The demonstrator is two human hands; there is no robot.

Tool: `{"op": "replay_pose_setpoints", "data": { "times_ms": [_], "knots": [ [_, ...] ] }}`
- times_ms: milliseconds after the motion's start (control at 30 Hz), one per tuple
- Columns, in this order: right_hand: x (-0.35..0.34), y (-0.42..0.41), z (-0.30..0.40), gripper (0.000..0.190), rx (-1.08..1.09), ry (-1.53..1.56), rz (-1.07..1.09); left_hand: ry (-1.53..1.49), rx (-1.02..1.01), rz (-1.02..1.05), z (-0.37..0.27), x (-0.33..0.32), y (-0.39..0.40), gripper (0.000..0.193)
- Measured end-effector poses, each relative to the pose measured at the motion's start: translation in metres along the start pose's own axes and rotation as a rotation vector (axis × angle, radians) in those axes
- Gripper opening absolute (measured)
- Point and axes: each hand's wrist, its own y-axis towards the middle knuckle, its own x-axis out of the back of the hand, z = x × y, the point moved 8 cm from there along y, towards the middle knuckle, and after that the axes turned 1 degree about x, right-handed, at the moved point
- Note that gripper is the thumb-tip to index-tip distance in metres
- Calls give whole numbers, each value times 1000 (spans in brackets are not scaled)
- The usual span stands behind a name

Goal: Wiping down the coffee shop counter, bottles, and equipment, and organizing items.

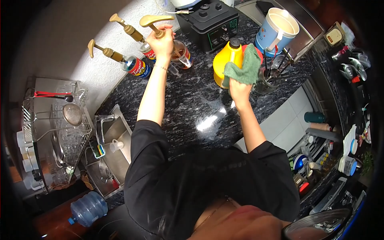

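My left hand is closed around the neck of a syrup bottle, just below its gold pump head. Amber-brown liquid shows inside this bottle. Close by on the left are two more Torani bottles with gold pumps, one with blue syrup and one partly behind my hand. My right hand grips a bunched green cloth. The cloth lies against a yellow plastic jug with a black cap; whether my fingers also hold the jug is hidden.
A black blender base stands at the back of the dark stone counter. Right of the jug are a blue pitcher and a glass jar of utensils. A steel sink and a dish rack of glasses lie left.
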Motion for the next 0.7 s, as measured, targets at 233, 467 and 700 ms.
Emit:
{"op": "replay_pose_setpoints", "data": {
  "times_ms": [233,467,700],
  "knots": [
    [-4,58,11,26,149,-272,41,31,27,-100,33,7,47,7],
    [-27,94,28,25,365,-727,290,62,-55,24,43,-15,64,7],
    [-40,106,19,35,573,-749,456,473,-261,-255,3,-3,23,65]
  ]
}}
